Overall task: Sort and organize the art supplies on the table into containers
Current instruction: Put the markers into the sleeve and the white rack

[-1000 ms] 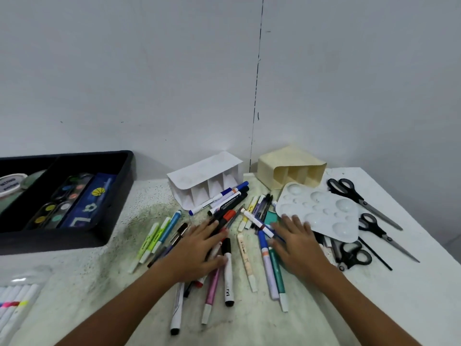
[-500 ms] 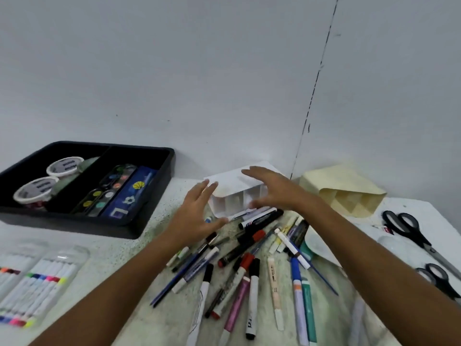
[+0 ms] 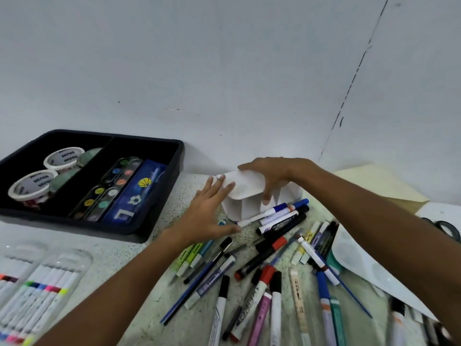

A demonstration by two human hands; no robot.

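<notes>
A white compartmented pen holder (image 3: 245, 189) lies on its side near the wall. My right hand (image 3: 273, 174) grips it from above, fingers over its top and thumb curled down its open front. My left hand (image 3: 208, 212) touches the holder's left end with straight fingers. A heap of markers and pens (image 3: 267, 260) lies scattered on the table just in front of the holder. A cream holder (image 3: 376, 184) lies on its side at the right, partly behind my right arm.
A black divided tray (image 3: 159, 196) at the left holds tape rolls (image 3: 33, 184), paint palettes and a blue case. Clear marker packs (image 3: 37, 290) lie at the lower left. A white paint palette (image 3: 366, 260) and black scissors (image 3: 449, 228) sit at the right.
Both hands rose from the pens and reached the white holder; my right hand now grips it and my left touches its end. The view has swung left.
</notes>
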